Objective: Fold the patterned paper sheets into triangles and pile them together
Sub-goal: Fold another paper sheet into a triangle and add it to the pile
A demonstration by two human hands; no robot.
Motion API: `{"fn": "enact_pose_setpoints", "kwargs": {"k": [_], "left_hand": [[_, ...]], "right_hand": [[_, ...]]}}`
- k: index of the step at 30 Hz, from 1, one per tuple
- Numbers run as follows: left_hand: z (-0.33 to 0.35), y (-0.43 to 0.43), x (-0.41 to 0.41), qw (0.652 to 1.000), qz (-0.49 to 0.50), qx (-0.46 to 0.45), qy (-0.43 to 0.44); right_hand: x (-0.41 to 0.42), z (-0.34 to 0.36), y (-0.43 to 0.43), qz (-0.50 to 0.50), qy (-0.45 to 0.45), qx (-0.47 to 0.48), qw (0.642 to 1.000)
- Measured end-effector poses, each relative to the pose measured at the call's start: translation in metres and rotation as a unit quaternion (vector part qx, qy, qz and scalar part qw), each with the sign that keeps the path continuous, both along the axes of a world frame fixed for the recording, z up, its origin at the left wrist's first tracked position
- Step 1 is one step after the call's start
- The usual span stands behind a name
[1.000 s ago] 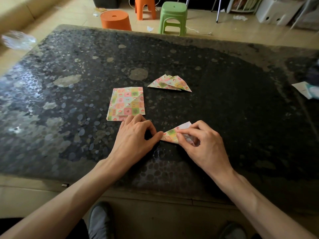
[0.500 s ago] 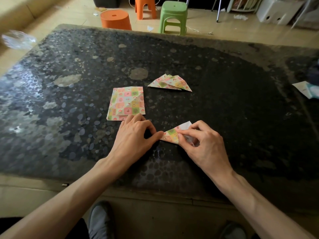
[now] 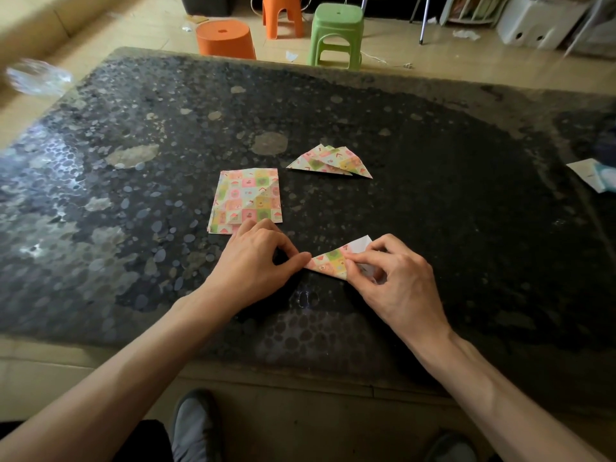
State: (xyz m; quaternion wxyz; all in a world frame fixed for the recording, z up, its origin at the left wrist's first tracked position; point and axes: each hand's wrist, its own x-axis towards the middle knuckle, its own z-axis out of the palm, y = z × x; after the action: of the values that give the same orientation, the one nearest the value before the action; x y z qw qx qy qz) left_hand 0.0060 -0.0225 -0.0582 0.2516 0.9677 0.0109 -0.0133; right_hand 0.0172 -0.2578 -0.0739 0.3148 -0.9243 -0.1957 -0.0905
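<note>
In front of me the dark desk (image 3: 433, 168) spreads wide, its glossy top mottled with pale bubbly patches and catching soft light on the left. Past its far edge, on the beige tiled floor (image 3: 466, 66), I've got a low round orange stool (image 3: 225, 40), a taller orange stool (image 3: 282, 15) behind it and a green stool (image 3: 336, 31) just right of them. Further right, a thin metal leg (image 3: 424, 21) and a white plastic unit (image 3: 536, 25) stand on that floor.

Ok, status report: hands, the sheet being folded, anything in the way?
Left hand holds left tip of half-folded sheet; right hand pinches its fold. Triangle pile and flat stack lie farther out. Nothing in the way.
</note>
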Motion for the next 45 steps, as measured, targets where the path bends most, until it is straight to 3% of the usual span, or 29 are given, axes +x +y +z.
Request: {"fn": "enact_pose_setpoints", "kwargs": {"k": [10,24,31,38,45], "left_hand": [[-0.001,-0.005,-0.005,0.998,0.01,0.025,-0.049],[0.01,0.003,-0.004,0.998,-0.046,0.028,0.029],[0.01,0.0,-0.003,0.998,-0.044,0.039,0.033],[0.001,-0.006,-0.006,0.999,-0.003,0.04,-0.026],[0.001,-0.004,-0.004,0.999,-0.004,0.034,-0.012]], "right_hand": [[0.0,0.001,0.0,-0.003,0.002,-0.004,1.0],[0.0,0.002,0.002,-0.007,0.014,-0.013,1.0],[-0.001,0.003,0.001,-0.012,0.017,-0.013,1.0],[0.0,0.002,0.003,-0.015,0.008,-0.016,1.0],[0.0,0.002,0.002,-0.014,0.01,-0.018,1.0]]}}
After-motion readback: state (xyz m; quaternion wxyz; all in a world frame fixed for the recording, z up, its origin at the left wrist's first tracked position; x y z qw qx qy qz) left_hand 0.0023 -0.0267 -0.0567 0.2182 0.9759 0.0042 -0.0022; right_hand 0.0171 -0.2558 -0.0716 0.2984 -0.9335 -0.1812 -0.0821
